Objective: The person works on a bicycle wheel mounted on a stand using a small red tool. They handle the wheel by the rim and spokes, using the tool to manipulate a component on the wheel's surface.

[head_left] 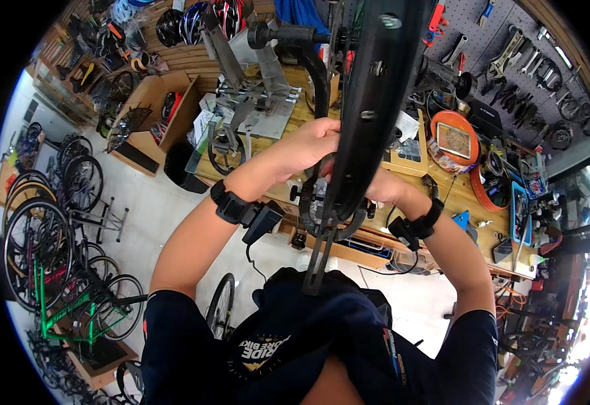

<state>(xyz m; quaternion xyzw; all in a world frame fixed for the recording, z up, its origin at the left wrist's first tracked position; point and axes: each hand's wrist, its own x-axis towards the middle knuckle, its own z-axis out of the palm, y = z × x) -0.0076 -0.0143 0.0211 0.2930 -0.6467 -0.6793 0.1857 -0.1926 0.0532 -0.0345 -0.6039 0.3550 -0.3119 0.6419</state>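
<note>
A broad black wheel rim (374,88) with small holes along its face stands upright in front of me, held in a stand that looks like a truing stand (315,77). On its left side is my left hand (312,145), fingers curled in toward the rim. The fingertips are hidden, so what they pinch does not show. My right hand (382,185) is on the other side, with most of its fingers behind the rim. Just below both hands sits the stand's metal clamp part (316,202), with two slotted metal bars (316,263) reaching toward me.
The wooden workbench (288,192) carries a metal fixture (264,111), a round orange-lidded tin (454,138) and a blue tray (521,209). Tools hang on the pegboard (491,34). An open cardboard box (156,115) and several bicycles (38,236) stand at left.
</note>
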